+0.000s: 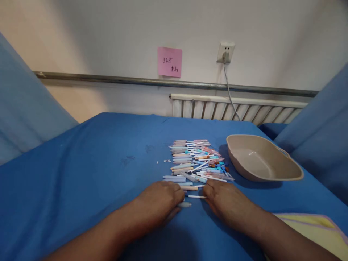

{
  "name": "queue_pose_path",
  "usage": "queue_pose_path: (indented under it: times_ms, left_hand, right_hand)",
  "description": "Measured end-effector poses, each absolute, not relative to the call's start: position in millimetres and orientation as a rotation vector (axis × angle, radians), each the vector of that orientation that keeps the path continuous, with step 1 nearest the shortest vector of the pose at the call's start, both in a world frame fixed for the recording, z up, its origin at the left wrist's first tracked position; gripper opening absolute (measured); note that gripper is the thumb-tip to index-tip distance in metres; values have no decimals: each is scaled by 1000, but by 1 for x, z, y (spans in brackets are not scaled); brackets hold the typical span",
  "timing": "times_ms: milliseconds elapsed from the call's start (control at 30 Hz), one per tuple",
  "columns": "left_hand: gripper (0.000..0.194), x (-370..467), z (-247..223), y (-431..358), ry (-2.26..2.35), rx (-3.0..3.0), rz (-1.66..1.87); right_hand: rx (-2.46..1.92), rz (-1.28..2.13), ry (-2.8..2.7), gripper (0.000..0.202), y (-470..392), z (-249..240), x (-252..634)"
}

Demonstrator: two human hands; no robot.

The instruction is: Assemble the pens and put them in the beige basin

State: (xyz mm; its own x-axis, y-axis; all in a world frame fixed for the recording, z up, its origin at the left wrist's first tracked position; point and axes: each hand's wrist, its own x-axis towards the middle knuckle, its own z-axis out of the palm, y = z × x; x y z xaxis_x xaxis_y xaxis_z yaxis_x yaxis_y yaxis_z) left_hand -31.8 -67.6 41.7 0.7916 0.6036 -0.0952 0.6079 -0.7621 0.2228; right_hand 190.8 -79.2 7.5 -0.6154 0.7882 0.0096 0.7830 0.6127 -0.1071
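Observation:
A long row of pens and pen parts [181, 169] lies on the blue cloth, with pastel barrels on the left and white refills, clips and coloured pieces on the right. At the near end of the row, my left hand [163, 199] is closed, its fingers curled over a pen whose dark end shows. A thin white pen refill [196, 197] spans the gap to my right hand [224, 201], whose fingertips pinch its right end. Just below my left fingers lies a grey pen barrel [185, 204], partly covered. The peach barrel [189, 188] rests just beyond both hands.
A beige plastic basin [263, 159] stands right of the pens. Yellow cloth [310, 226] lies at the near right. Small white bits [167, 160] sit left of the row. Behind the blue-covered table [81, 174] are a radiator [198, 105], a plugged-in cable [230, 88] and a pink note [170, 61].

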Motion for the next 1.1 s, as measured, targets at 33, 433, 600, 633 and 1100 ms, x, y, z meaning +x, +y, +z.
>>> queue_pose_path:
  times_ms: [33, 433, 600, 633, 1100]
  left_hand:
    - [12, -31, 41, -68, 941, 2765, -36]
    - [17, -28, 42, -70, 948, 2799, -146]
    - [10, -34, 48, -73, 943, 2707, -129]
    - [8, -37, 50, -73, 941, 2678, -123]
    - [16, -47, 38, -53, 1015, 2660, 92]
  right_hand:
    - [-1370, 147, -2772, 16, -79, 8, 190]
    - [-1337, 278, -2646, 10, -75, 13, 205]
    - [-1301, 438, -2474, 6, -78, 10, 209]
    - [-1295, 480, -2432, 6, -78, 10, 210]
    - [-1251, 1056, -1572, 20, -78, -3, 202]
